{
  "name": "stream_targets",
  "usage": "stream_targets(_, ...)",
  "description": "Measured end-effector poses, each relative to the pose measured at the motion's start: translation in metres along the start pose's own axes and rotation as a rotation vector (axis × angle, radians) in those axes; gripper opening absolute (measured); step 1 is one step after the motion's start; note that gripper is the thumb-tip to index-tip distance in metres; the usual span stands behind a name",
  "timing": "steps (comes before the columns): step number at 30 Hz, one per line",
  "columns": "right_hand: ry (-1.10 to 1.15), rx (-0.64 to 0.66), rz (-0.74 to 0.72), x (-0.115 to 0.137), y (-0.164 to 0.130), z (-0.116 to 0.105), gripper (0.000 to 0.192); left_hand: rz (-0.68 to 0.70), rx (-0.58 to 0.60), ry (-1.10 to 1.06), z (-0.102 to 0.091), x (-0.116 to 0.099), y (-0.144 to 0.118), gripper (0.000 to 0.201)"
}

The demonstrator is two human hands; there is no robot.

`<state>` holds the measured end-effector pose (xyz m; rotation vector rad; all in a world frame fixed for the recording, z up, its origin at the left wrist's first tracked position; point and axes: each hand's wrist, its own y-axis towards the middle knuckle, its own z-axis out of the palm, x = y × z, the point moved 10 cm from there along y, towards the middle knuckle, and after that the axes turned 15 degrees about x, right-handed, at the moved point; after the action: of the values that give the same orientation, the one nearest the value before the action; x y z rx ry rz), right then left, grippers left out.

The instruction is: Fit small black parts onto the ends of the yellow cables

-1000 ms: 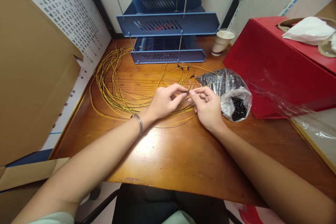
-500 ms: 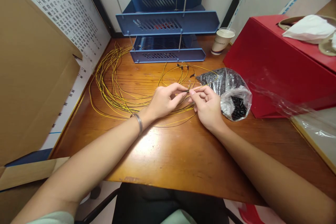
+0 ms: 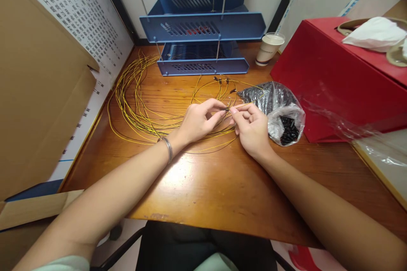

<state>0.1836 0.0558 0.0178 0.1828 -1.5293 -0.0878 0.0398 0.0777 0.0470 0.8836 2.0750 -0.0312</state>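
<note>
My left hand (image 3: 200,119) pinches a small black piece (image 3: 226,109) between thumb and index finger; my right hand (image 3: 253,129) pinches what looks like a thin wire end (image 3: 230,109) just beside it, fingertips nearly meeting. Can't tell if wire and piece are joined, too small. Both sit over the wooden table (image 3: 210,190), between the coiled yellow-and-dark wires (image 3: 127,103) and the plastic bag (image 3: 269,93) of black pieces (image 3: 288,131). Risks, my guess: piece is tiny, so a loose left pinch could drop it among the wires; wire looks thin and could bend if I push it off-line; loops lying under my hands might snag on a finger and tug the end away; the bag's mouth gapes close to my right hand, so a knock could spill pieces. Black-tipped wire ends (image 3: 233,91) lie just beyond my fingers, easy to brush. Pose: forearms come in from the lower left and lower right, converging in a V; left wrist wears a bracelet (image 3: 169,151), back of hand up, thumb nearer me than the index; right thumb on top, other fingers curled beneath. Can't tell whether my wrists rest on the wood.
</note>
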Motion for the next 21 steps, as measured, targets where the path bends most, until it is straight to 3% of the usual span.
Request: stream_targets(21, -0.002, 0.021, 0.004, -0.0025, 0.0005, -0.0002, 0.029, 0.01, 0.003, 0.025, -0.0001, -0.0022, -0.0003, 0.023)
